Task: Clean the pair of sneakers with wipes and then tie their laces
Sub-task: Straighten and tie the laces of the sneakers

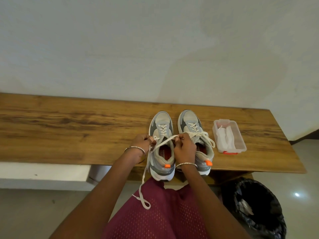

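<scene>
Two grey and white sneakers stand side by side on the wooden bench (69, 128), toes toward the wall. My left hand (142, 144) and my right hand (183, 149) each pinch the white lace (164, 141) over the tongue of the left sneaker (161, 128). One long lace end (143, 185) hangs off the bench's front edge down over my maroon garment. The right sneaker (191, 125) carries a tied bow (202, 136). A clear plastic box (229, 135) holding white wipes sits to the right of the shoes.
A bin lined with a black bag (253, 207) stands on the floor at the lower right, with crumpled white wipes inside. A plain white wall rises behind the bench. A white ledge (43, 171) runs below the bench at the left.
</scene>
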`<state>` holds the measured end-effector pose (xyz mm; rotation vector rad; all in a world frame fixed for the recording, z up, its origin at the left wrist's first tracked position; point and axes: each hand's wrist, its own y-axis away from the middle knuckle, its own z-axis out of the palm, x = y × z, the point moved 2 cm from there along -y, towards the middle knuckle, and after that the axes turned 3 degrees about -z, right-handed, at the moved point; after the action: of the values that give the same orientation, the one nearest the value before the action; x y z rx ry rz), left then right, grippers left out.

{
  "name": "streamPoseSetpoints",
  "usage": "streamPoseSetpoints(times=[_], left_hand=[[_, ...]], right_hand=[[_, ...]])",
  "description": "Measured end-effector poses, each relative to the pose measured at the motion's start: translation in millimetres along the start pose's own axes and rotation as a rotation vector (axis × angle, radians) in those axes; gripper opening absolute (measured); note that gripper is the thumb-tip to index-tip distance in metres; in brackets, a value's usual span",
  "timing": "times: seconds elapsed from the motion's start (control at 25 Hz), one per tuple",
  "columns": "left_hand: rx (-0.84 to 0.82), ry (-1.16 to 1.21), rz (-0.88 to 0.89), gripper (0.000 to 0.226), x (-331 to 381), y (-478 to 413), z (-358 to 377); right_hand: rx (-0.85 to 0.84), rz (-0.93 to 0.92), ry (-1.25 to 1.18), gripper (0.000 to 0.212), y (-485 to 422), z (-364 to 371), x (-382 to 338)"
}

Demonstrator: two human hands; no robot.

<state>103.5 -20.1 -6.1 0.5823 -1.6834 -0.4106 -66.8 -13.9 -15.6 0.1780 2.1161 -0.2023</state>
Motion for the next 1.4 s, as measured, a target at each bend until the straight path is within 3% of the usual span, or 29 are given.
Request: streamPoseSetpoints(times=[0.2,0.32,0.44,0.64,0.72,0.8,1.16,1.4], left_hand=[[0.01,-0.23,0.07,0.013,21,9,-9],[-0.035,-0.598,0.126,0.023,43,18,-18],[-0.054,-0.704,0.116,0.029,63,23,-24],[-0.046,-0.784,0.17,0.025,105,35,-26],[-0.044,-0.884,0.225,0.031,124,45,-23],[-0.022,-0.951,0.269,0.031,137,54,-19],[0.041,-0.859,0.331,0.027,153,64,-19],[0.048,-0.658,0.297,0.03,138,59,-23]], right_hand=[[-0.099,0.013,-0.126,0.006,-5,-4,4],[-0.115,-0.025,-0.164,0.005,-6,-10,-7],[-0.144,-0.076,-0.164,0.007,0,-12,-14],[-0.218,-0.148,0.245,0.045,14,10,-29],[-0.231,-0.075,0.328,0.059,23,26,-28],[-0.202,0.008,0.352,0.058,29,38,-24],[-0.171,0.079,0.369,0.047,29,45,-23],[-0.184,0.081,0.327,0.036,26,38,-24]])
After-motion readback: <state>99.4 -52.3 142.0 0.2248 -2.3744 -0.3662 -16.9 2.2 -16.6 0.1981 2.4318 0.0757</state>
